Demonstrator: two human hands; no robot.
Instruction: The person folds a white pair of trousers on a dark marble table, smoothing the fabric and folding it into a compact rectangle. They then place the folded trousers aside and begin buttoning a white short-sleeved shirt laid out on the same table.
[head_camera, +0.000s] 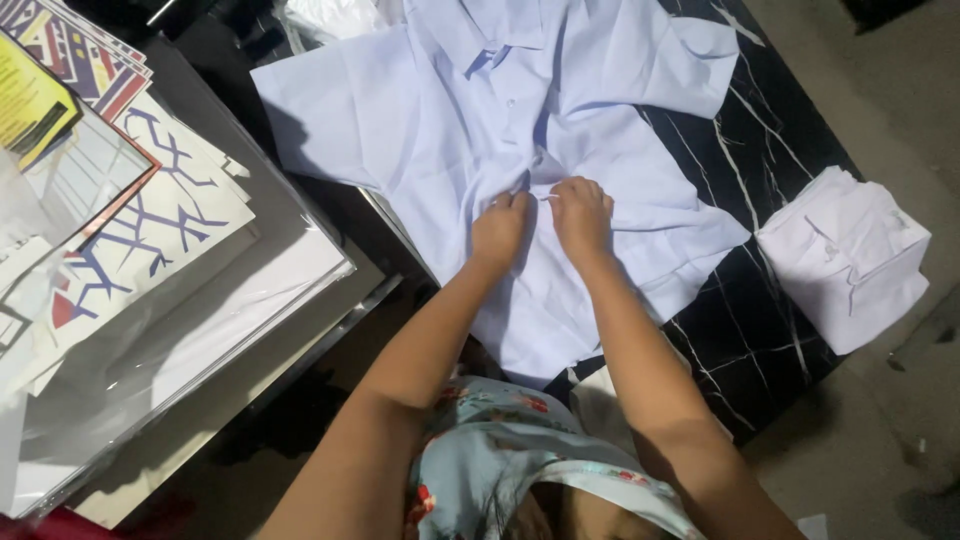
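Observation:
A pale blue short-sleeved shirt (440, 120) lies spread front-up on a black marble-patterned table (770, 150), collar at the far end. My left hand (498, 228) and my right hand (580, 212) sit side by side on the shirt's front placket around its middle, fingers pinched on the cloth where the two edges meet. The fabric bunches in small folds around my fingers. What is under my fingertips is hidden.
A folded white shirt (848, 255) rests on the table's right corner. To the left stands a stack of printed sheets and flat clear packets (150, 260) on a lower surface. Bare floor (880, 420) lies to the right.

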